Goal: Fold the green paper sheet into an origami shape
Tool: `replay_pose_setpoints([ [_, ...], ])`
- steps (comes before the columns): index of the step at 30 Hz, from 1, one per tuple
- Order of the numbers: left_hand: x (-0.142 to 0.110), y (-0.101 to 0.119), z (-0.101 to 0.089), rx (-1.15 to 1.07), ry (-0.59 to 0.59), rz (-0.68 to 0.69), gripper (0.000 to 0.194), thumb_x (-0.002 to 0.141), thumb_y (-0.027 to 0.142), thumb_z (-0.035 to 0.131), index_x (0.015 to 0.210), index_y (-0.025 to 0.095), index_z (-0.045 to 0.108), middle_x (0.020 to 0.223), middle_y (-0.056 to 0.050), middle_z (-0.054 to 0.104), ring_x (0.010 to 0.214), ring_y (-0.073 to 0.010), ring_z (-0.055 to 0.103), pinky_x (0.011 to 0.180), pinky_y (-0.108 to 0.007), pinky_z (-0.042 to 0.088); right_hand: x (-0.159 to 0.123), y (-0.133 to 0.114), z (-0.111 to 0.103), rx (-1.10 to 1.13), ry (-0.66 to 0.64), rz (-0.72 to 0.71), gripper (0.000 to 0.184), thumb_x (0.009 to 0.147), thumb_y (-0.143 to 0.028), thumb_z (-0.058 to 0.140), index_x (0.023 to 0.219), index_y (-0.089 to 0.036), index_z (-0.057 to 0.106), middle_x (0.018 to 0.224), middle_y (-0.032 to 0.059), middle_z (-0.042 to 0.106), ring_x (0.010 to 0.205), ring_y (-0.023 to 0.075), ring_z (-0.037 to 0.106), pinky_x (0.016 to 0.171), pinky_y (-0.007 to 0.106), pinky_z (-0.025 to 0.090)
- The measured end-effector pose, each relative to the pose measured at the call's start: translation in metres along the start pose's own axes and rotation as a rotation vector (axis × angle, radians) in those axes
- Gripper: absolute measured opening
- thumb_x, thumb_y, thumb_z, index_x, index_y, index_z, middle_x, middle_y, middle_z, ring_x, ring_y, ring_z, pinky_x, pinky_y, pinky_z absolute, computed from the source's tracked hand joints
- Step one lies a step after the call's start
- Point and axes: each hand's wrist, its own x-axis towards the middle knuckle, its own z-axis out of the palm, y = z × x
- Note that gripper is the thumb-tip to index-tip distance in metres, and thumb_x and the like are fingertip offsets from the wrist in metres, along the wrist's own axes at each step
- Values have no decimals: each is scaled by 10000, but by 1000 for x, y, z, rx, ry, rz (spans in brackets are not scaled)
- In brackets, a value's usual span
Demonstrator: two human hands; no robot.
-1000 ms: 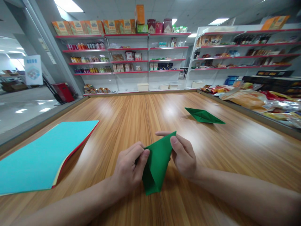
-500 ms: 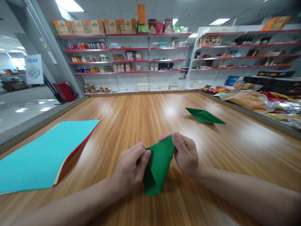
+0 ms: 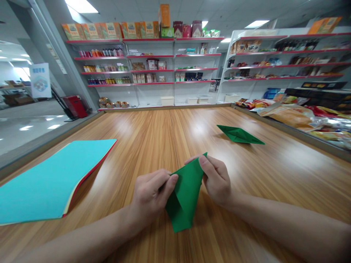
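Note:
Between my hands, just above the wooden table, is a folded sheet of green paper [image 3: 188, 193], tilted with one pointed corner up at the right. My left hand [image 3: 153, 190] pinches its upper left edge, thumb on the near face. My right hand [image 3: 216, 177] grips it near the pointed corner, thumb in front and fingers behind, partly hidden by the paper. A flap hangs open at the lower left of the sheet. Farther off to the right lies a folded green paper boat shape [image 3: 240, 134], apart from both hands.
A stack of coloured paper [image 3: 57, 179], light blue on top, lies on the left of the wooden table [image 3: 148, 135]. Snack packets [image 3: 290, 117] are heaped beyond the right edge. Stocked shelves [image 3: 172, 69] stand behind the table.
The green paper has turned slightly, its lower end shifting a little down and right. My right thumb has slid slightly left, and the pointed corner now shows above it.

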Motion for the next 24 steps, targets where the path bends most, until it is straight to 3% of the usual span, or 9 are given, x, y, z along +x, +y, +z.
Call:
replay_pose_setpoints([
  [6, 2, 2, 0, 5, 4, 49, 217, 894, 113, 542, 681, 154, 529, 588, 12, 531, 490, -75, 469, 470, -202, 345, -2, -3, -1, -210, -61, -104, 438, 934, -363, 471, 551, -179, 367, 488, -46, 335, 422, 65, 330, 384, 205, 242],
  [24, 2, 5, 2, -21, -30, 55, 263, 900, 76, 491, 663, 176, 432, 581, 33, 428, 492, -77, 396, 467, -224, 289, -2, -7, 0, -303, -37, -172, 426, 939, -321, 448, 551, -194, 324, 484, -53, 315, 413, 63, 319, 380, 213, 236],
])
